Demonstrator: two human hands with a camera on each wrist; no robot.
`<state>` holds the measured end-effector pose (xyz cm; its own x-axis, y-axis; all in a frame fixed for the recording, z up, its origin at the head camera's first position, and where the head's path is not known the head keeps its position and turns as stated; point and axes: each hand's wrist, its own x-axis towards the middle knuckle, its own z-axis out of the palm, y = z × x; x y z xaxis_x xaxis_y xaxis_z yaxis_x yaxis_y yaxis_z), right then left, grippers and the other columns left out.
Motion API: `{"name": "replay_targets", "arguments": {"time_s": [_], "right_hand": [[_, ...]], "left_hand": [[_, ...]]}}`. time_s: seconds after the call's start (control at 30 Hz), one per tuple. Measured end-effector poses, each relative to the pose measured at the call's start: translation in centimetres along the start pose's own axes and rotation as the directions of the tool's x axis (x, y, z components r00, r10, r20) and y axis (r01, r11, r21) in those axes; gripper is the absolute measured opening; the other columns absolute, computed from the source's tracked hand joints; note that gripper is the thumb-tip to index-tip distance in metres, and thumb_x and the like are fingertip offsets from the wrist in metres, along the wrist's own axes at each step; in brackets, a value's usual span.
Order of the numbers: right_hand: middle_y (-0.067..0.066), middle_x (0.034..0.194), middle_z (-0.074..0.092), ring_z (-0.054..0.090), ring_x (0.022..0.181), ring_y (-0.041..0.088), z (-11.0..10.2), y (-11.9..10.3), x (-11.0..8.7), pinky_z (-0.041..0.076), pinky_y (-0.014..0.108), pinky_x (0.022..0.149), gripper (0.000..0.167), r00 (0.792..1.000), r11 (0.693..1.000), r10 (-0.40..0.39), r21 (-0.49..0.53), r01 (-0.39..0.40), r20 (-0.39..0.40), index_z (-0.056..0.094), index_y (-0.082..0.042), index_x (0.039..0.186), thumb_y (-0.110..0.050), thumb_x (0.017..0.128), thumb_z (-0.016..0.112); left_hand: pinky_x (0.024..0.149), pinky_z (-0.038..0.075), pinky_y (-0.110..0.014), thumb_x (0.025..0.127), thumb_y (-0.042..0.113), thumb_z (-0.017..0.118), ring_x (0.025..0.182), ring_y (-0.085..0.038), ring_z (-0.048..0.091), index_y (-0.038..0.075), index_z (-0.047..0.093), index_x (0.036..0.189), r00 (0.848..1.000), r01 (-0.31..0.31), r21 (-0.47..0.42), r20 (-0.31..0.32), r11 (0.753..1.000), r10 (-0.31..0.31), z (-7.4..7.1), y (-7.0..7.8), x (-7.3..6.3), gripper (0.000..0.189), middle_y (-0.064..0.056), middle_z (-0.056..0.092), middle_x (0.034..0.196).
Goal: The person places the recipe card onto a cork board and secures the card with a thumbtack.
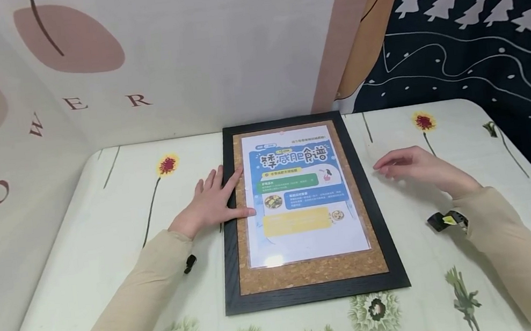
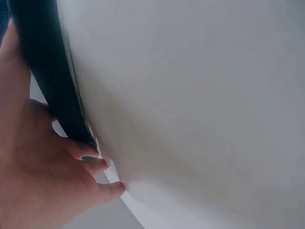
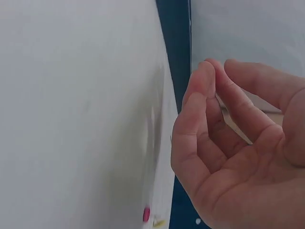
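A black-framed cork board [image 1: 314, 276] lies flat on the table, and a laminated sheet [image 1: 303, 245] with blue, green and yellow panels lies on its cork. My left hand [image 1: 213, 199] rests at the board's left side, fingers spread. Its thumb reaches over the frame to the sheet's left edge, while other fingertips touch the tablecloth. In the left wrist view the dark frame edge [image 2: 52, 71] runs beside my left hand [image 2: 43, 162]. To the right of the board hovers my right hand [image 1: 414, 169], apart from it. Loosely bent fingers [image 3: 188, 129] show nothing held between them.
The table wears a white tablecloth [image 1: 92, 275] printed with flowers. A pale patterned curtain [image 1: 215, 52] hangs behind its far edge. On the far right is a dark cloth [image 1: 453, 59] with white trees. A black strap [image 1: 441, 221] sits by my right wrist.
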<state>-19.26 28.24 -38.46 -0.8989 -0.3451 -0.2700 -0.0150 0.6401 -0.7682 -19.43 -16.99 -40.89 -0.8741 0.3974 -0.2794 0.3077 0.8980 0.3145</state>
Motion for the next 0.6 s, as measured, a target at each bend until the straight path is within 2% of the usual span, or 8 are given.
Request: {"name": "replay_targets", "arguments": {"time_s": [0.33,0.6], "right_hand": [[0.019,0.118,0.061,0.058,0.091,0.022,-2.2,1.6,-1.5,0.047,0.033,0.077,0.04,0.993,0.995,0.047,-0.08,-0.055,-0.105,0.059,0.001,0.126,-0.029,0.1,0.056],[0.021,0.116,0.063,0.057,0.087,0.004,-3.5,3.4,-2.9,0.045,0.026,0.075,0.041,0.987,0.987,0.063,-0.139,-0.084,-0.149,0.059,0.004,0.125,-0.028,0.1,0.055]], "left_hand": [[0.108,0.001,-0.064,0.081,0.067,0.062,0.142,-0.047,-0.001,0.019,0.005,0.157,1.0,-0.002,0.01,-0.003,1.0,0.002,0.1,0.0,0.0,0.107,-0.029,-0.001,0.156],[0.109,0.001,-0.064,0.081,0.068,0.062,0.142,-0.047,-0.001,0.019,0.005,0.157,1.0,0.003,0.019,-0.003,1.0,-0.003,0.0,0.1,0.0,0.107,-0.029,-0.001,0.156]]}}
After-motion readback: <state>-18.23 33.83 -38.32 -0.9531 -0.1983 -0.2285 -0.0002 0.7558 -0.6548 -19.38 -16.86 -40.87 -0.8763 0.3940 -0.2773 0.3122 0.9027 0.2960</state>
